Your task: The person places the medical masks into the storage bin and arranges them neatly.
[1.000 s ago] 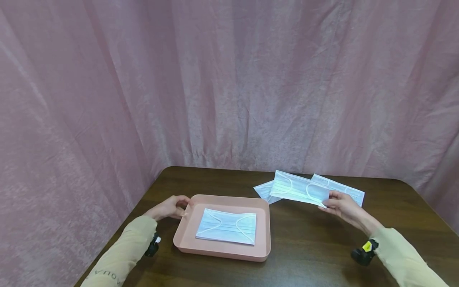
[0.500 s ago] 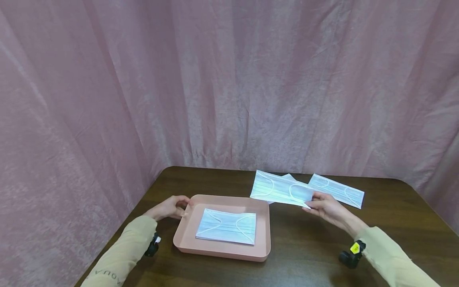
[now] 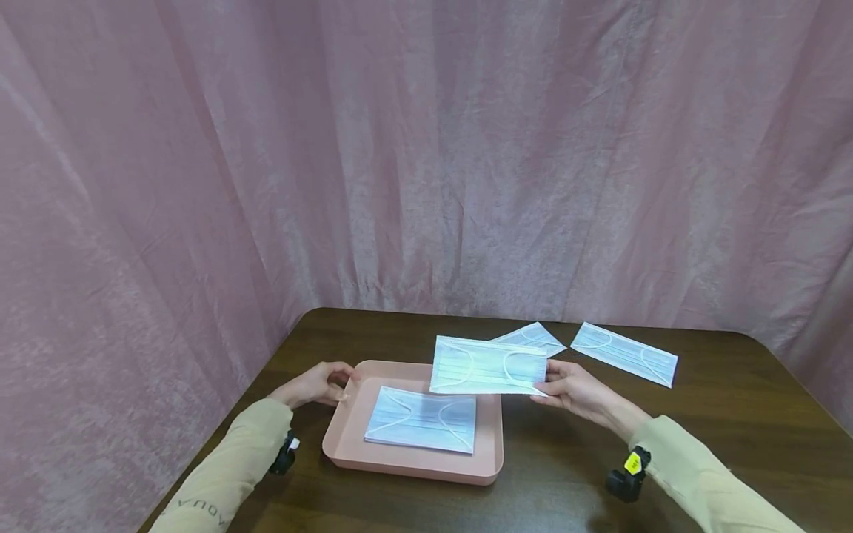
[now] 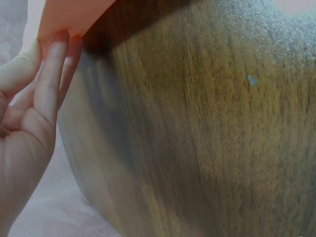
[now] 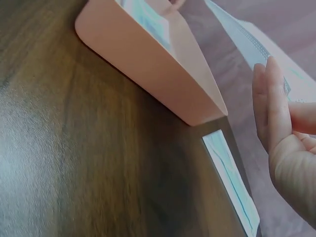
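Observation:
My right hand (image 3: 578, 394) pinches a pale blue face mask (image 3: 489, 366) by its right end, thumb in front and fingers behind. The held mask hangs in the air over the back right corner of a pink tray (image 3: 346, 437). Inside that tray lies a neat stack of face masks (image 3: 420, 420), white ear loops on top. At the tray's left rim my left hand (image 3: 316, 385) grips the wall between thumb and fingers; the left wrist view shows the fingers (image 4: 52, 74) against its outer side.
Behind the held mask another face mask (image 3: 536, 337) lies on the dark wooden table (image 3: 566, 474), partly covered from view. Further right lies one more mask (image 3: 625, 354). A pink curtain (image 3: 426, 163) hangs behind the table and along its left side.
My right hand has carried the mask leftward, from above the loose masks to over the tray's back right corner. The left hand and tray have stayed in place.

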The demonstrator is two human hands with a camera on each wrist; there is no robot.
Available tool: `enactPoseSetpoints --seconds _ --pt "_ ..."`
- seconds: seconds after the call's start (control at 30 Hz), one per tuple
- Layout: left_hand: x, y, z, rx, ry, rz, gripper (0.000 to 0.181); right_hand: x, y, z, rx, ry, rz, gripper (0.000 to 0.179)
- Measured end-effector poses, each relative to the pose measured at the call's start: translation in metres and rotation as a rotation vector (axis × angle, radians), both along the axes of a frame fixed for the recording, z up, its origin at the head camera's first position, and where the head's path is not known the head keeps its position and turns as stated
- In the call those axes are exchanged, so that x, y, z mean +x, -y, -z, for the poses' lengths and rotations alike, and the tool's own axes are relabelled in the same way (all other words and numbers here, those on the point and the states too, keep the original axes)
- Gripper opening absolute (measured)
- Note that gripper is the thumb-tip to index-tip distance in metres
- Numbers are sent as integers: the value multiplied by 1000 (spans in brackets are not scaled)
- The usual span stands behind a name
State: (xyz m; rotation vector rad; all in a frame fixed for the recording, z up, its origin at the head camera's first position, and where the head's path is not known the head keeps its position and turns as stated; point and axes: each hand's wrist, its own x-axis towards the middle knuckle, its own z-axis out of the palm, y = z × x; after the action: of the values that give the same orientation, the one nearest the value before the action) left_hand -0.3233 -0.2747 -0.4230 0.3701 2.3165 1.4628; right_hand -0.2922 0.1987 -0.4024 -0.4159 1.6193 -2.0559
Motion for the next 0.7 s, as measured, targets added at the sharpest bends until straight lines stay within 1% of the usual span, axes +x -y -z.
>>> enactPoseSetpoints --seconds 0.1,0.27,0.4,0.7 --pt "0 1 0 -10 -2 -7 39 1 8 0 32 -6 -10 48" --pt "0 0 -1 -30 2 -24 39 0 20 1 53 4 11 44" --pt "-1 0 -1 -24 8 -20 39 0 31 1 68 19 26 41" --pt "-2 1 1 -6 -11 5 40 4 58 -2 108 46 63 31"
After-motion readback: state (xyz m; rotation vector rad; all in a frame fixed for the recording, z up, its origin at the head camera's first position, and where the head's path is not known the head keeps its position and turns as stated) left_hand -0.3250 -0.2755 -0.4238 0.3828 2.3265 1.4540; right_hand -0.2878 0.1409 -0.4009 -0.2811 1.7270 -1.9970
